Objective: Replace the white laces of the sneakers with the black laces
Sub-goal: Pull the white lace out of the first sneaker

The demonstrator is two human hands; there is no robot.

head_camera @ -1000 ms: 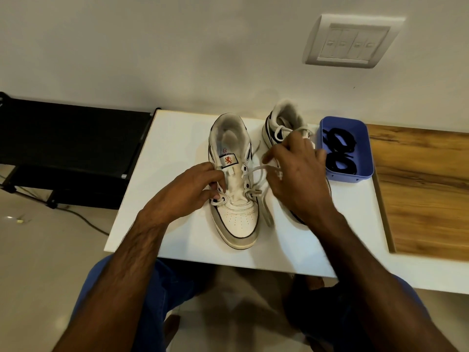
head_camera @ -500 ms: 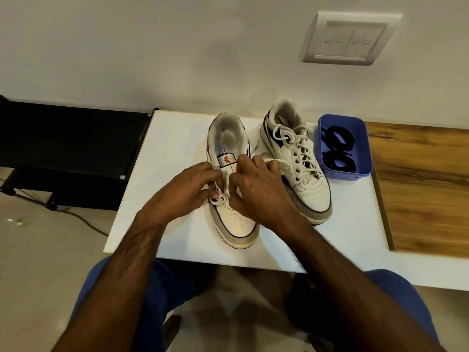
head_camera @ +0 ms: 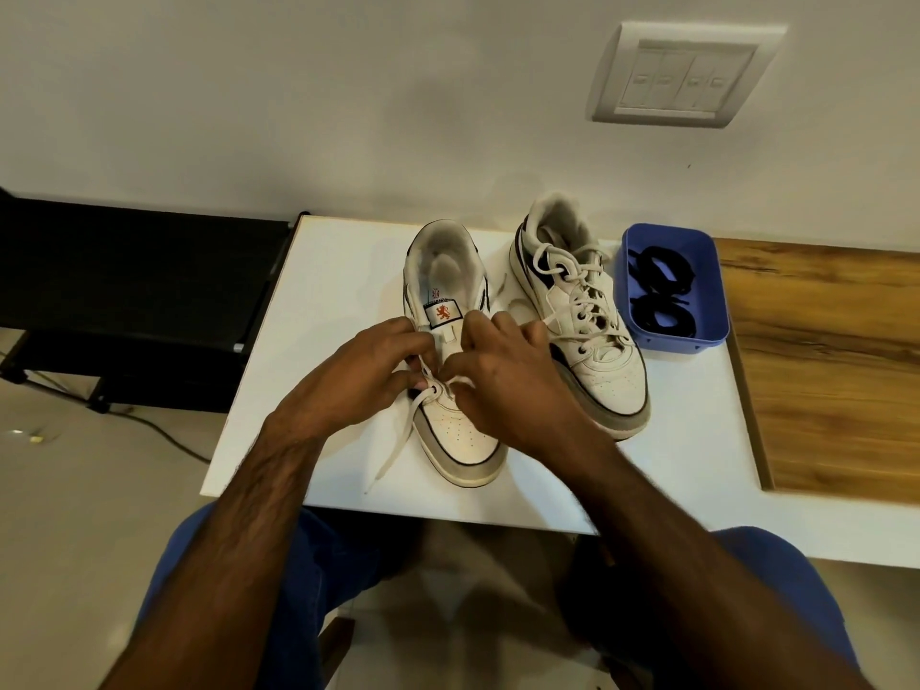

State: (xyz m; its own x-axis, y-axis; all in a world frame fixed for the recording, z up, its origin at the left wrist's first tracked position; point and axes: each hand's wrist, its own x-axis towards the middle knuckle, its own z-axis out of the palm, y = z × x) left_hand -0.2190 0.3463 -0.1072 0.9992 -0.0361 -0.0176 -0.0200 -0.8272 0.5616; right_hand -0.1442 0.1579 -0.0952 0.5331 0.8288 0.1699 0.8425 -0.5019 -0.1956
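Head view, left to right. A black stand point(head_camera: 134, 291) adjoins the white surface point(head_camera: 323, 301). The left hand point(head_camera: 358, 381) reaches over the near sneaker point(head_camera: 458, 420), its grip pinched together on the white lace point(head_camera: 398, 440) at the lowest eyelet; a free lace end trails from that grip toward the near edge of the surface. The right hand point(head_camera: 503, 385) meets it from the opposite side, fingers curled on the same lace beside the left grip; whether they clamp it cannot be told. Both forearms rise from the lower frame and converge over the shoe's midfoot, backs of the hands upward. Right of the right-hand grip stands the second sneaker point(head_camera: 587, 331), fully laced in white, toe toward the viewer. Farther right, just beside that sneaker, a blue tray point(head_camera: 717, 311) holds two coiled black laces point(head_camera: 659, 296). Beyond the tray lies a wood-grain panel point(head_camera: 826, 366). A switch plate point(head_camera: 687, 77) is mounted on the wall above.
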